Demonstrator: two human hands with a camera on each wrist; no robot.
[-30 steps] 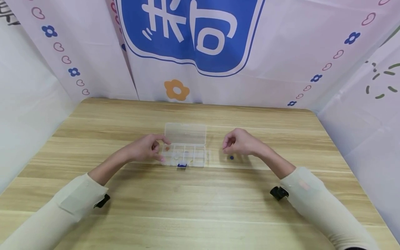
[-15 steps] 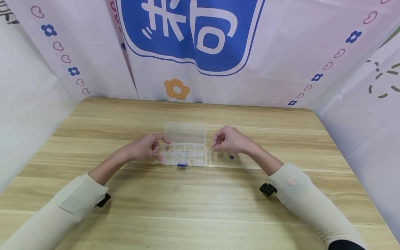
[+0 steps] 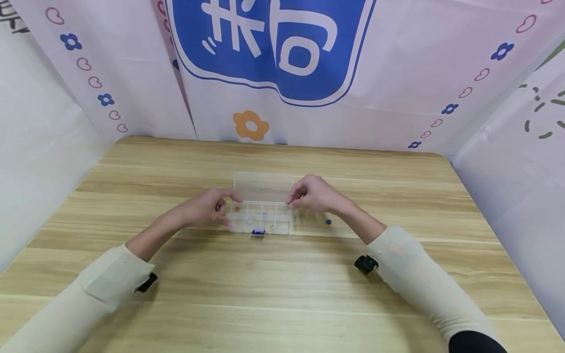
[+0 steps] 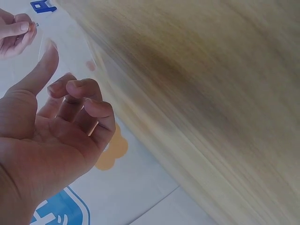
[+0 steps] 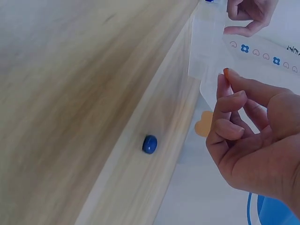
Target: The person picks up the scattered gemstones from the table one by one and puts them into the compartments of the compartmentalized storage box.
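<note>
A clear compartment box [image 3: 247, 229] lies with its lid [image 3: 262, 186] folded back and a blue latch [image 3: 258, 232] at the front. Several tiny pieces sit in its compartments, among them an orange one [image 3: 237, 209] at the back left. My left hand [image 3: 212, 208] holds the box's left end, index finger at the back corner, thumb toward the front. Over the back right corner of the box is my right hand [image 3: 311, 193]. Thumb and fingertips there pinch a tiny orange piece [image 5: 226, 72], mostly hidden by the fingers. A dark blue bead [image 5: 150, 144] lies on the table nearby.
The wooden table [image 3: 282, 284] runs back to a printed cloth [image 3: 397, 88] hanging behind it. More white cloth hangs at both sides. A small clear item, hard to make out, lies between the box and the blue bead.
My right hand has moved left, from beside the blue bead to the back right corner of the box, with its fingertips still pinched. The left hand and the box stay put.
</note>
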